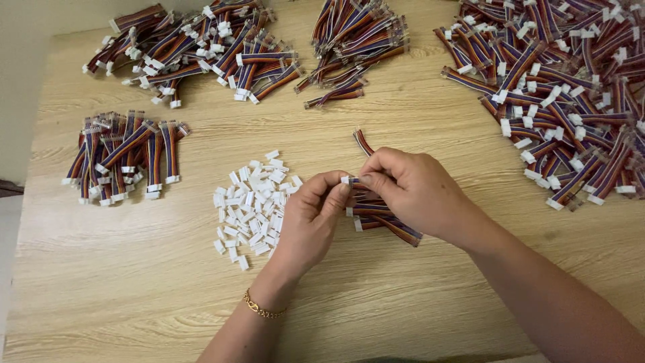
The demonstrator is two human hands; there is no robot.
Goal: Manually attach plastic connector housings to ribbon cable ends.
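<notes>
My left hand (312, 215) and my right hand (410, 188) meet above the middle of the wooden table (134, 282). Between their fingertips sits a small white plastic connector (345, 179). My right hand grips a short multicoloured ribbon cable (363, 141) whose free end sticks up past the fingers. My left hand pinches the connector at the cable's end. A few more ribbon cables (386, 222) lie under my hands. A loose heap of white connectors (252, 202) lies just left of my left hand.
Piles of ribbon cables with white connectors lie at the left (124, 158), back left (201, 47), back middle (353, 40) and right (571, 87). A gold bracelet (262, 309) circles my left wrist. The table's left edge borders a pale wall.
</notes>
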